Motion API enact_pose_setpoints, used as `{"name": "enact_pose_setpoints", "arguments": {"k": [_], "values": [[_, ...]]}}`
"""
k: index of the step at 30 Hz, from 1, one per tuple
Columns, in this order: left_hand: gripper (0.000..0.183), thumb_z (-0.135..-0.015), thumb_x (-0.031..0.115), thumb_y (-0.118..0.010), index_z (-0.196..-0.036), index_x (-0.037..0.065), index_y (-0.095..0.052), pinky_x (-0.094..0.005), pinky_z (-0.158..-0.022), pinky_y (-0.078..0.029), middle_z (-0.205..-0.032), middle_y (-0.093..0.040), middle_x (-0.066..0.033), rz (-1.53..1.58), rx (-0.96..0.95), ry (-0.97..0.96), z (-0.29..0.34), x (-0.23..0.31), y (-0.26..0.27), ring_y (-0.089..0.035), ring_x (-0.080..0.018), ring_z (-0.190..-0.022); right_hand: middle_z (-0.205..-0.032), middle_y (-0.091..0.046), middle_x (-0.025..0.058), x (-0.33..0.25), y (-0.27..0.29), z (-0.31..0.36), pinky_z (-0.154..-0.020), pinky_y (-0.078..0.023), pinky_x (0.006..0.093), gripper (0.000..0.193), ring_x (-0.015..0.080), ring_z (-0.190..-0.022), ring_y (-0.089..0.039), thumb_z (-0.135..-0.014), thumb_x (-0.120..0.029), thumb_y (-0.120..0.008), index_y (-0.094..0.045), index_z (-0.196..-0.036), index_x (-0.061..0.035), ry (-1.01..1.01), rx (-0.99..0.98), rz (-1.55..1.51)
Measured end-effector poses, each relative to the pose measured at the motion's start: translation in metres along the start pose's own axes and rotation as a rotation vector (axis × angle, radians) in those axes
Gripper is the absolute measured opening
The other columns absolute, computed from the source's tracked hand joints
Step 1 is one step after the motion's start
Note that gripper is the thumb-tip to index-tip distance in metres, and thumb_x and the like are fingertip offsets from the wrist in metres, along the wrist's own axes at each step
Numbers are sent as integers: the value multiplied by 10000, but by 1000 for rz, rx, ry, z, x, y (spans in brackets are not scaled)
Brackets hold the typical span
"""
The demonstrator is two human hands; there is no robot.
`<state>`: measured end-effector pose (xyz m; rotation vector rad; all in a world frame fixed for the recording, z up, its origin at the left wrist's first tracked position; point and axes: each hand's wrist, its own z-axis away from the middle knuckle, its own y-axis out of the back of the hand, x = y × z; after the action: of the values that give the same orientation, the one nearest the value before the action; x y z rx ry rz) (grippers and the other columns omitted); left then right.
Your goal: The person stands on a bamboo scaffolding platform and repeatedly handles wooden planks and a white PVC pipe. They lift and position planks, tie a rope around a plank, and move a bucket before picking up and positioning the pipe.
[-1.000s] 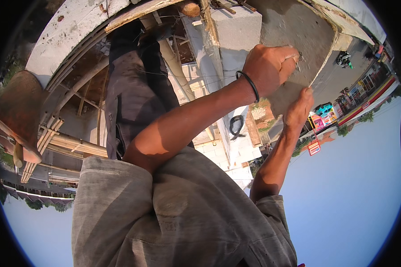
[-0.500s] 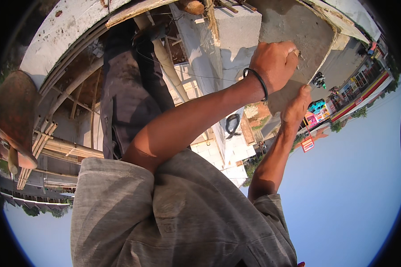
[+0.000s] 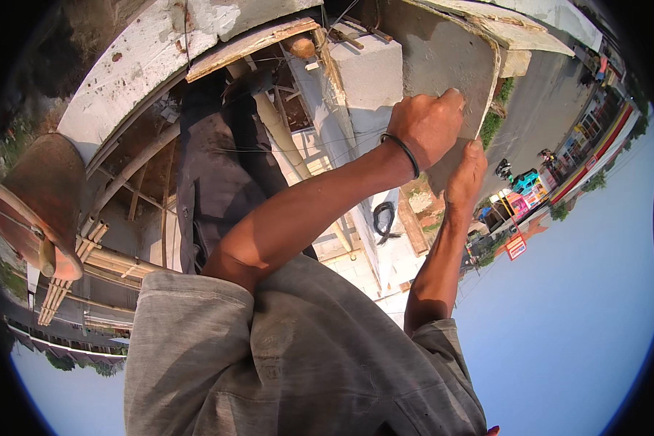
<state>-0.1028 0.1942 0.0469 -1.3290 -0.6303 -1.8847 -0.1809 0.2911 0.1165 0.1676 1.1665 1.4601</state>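
My left hand (image 3: 427,129), with a black band at its wrist, is closed in a fist against a grey, mortar-smeared panel (image 3: 439,54). Whatever its fingers may hold is hidden. Just below and to the right, my right hand (image 3: 466,174) is closed on the panel's lower corner, its thumb up along the edge. A thin wire (image 3: 251,150) stretches leftward from near my left wrist. Under the left forearm, a coil of black wire (image 3: 384,220) lies on a pale surface.
A pale concrete block (image 3: 367,69) stands left of the panel. A rough wooden board (image 3: 251,45) lies at the top. At far left are a rusty-brown bucket (image 3: 40,200) and tied bamboo poles (image 3: 76,265). Beyond the panel, a road (image 3: 541,98) with vehicles lies far below.
The whole view has shifted, so the panel and both hands sit farther left and the bucket farther right. Both hands keep their closed shape; the left fist is slightly lower.
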Motion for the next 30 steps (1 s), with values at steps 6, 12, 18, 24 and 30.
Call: {"name": "enact_pose_setpoints", "arguments": {"k": [6, 12, 18, 24, 30], "values": [[253, -918, 200, -495, -849, -5, -628, -397, -590, -469, -600, -563, -190, 21, -138, 158, -4, -4, 44, -604, -300, -570, -1212, -613, 144, -29, -10, -3, -904, -459, 368, 393, 272, -1034, -601, -992, -301, -523, -583, -1239, -1, 357, 377, 295], [185, -925, 164, -429, -990, 3, -493, -336, -561, -445, -703, -570, -131, 121, -500, 169, 17, 46, 79, -571, -210, -616, -1180, -610, 152, -77, -7, 31, -856, -480, 401, 428, 301, -1038, -603, -802, -114, -695, -606, -1211, -27, 754, 17, 361], [161, -902, 113, -459, -1045, 38, -449, -215, -481, -304, -679, -443, 15, 408, -787, 723, 3, 98, 95, -393, -57, -541, -828, -513, 54, -85, 39, 28, -686, -400, 352, 254, 224, -770, -513, -782, -106, -607, -626, -1023, -27, 845, -45, 437], [204, -1001, 232, -487, -897, 59, -516, -247, -529, -340, -698, -440, 28, 30, -1140, 271, -4, 121, 120, -386, -74, -589, -776, -468, 52, -78, 91, 42, -732, -395, 337, 156, 221, -797, -487, -752, -106, -592, -609, -902, -69, 811, 52, 559], [269, -992, 239, -509, -864, 2, -526, -388, -636, -422, -707, -526, -145, -564, -1131, -53, -30, 140, 163, -511, -290, -667, -780, -485, 58, -29, 149, 58, -699, -394, 353, 186, 229, -783, -482, -720, -57, -599, -612, -905, -63, 596, 340, 800]]}}
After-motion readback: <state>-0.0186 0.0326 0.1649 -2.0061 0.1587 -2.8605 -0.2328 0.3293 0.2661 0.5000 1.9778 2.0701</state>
